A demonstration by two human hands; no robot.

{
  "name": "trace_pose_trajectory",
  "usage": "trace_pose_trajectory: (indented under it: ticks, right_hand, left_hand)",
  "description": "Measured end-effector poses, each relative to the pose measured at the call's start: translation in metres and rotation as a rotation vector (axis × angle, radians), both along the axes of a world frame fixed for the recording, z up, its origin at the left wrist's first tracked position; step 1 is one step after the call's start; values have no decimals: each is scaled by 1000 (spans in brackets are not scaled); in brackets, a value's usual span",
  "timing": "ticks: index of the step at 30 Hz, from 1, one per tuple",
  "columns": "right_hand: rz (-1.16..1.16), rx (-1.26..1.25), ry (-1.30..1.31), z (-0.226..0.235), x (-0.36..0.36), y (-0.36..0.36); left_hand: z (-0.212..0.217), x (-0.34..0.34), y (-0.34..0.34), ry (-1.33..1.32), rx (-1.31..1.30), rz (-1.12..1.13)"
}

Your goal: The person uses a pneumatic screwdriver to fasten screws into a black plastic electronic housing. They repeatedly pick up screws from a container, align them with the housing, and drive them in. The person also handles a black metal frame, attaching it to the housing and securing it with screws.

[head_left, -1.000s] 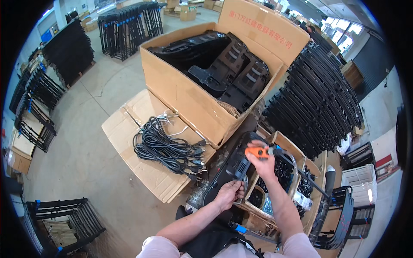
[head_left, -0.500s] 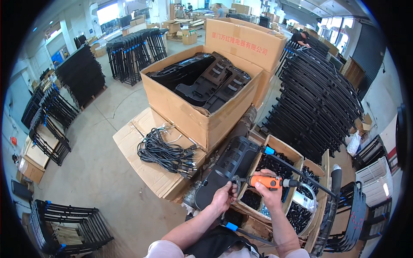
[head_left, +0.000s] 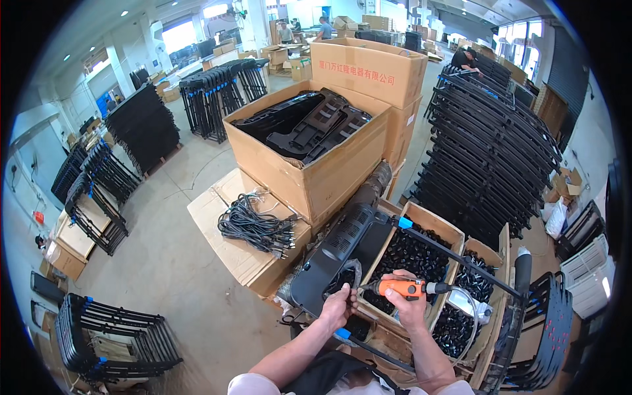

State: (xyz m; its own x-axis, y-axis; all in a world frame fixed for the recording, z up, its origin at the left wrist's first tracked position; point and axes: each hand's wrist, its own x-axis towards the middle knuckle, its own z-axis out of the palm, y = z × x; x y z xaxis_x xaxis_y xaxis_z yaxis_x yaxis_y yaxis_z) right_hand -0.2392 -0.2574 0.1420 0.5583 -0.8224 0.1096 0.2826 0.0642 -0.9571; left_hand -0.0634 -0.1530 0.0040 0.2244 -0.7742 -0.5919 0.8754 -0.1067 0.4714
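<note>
My right hand is wrapped round an orange power screwdriver, its tip pointing left toward my left hand. A clear hose or cord trails from the tool's rear end. My left hand has its fingers pinched together just short of that tip; whatever they hold is too small to make out. Beside the left fingers lies a black housing with a rounded, slotted cover. It sits by a black frame bar with a blue sleeve, which crosses over the parts bins.
Wooden bins of small black parts stand at right. A bundle of black cables lies on a carton at left. Behind, a large open box holds black plastic panels. Stacked black frames rise on the right.
The whole view has tilted and shifted slightly. The screwdriver has moved a little left and down, with its tip still close to my left fingers. More of the black-parts bin shows.
</note>
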Motion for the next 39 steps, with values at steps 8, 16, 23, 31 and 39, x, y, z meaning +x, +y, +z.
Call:
trace_pose_trajectory:
  ticks: [8,16,23,31,39]
  right_hand:
    - [-15,-18,20,-3,2,3]
    - [-17,-41,35,10,35,7]
    - [2,-34,98,5,66,16]
    - [24,-28,122,4,91,25]
    - [78,-97,158,11,104,37]
  left_hand:
    - [20,8,-6,34,-119,2]
    - [31,38,4,70,-157,13]
    - [20,65,11,80,-207,-28]
    - [17,92,18,90,-151,-97]
    - [22,110,25,132,-106,-207]
